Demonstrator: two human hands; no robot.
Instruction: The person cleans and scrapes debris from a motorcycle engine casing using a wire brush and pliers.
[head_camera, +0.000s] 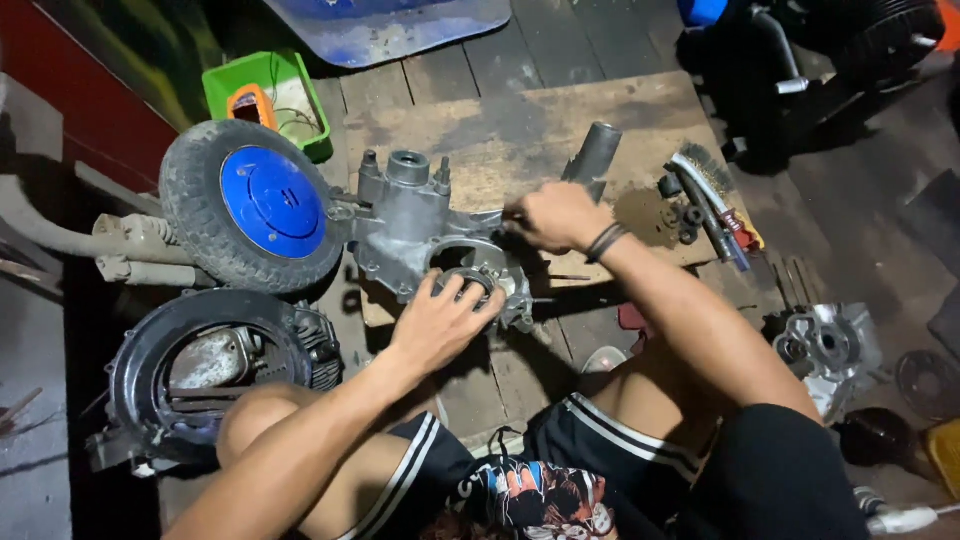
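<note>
grey engine case at 12 o'clock: left hand spread open on its bearing ring, right hand closed on a thin tool.

A grey metal engine casing lies flat on a worn wooden board, at 3 o'clock from the blue-hubbed wheel it joins. A round bearing ring sits in its open cavity at the casing's 5 o'clock corner, its surface dull and greasy.
</note>
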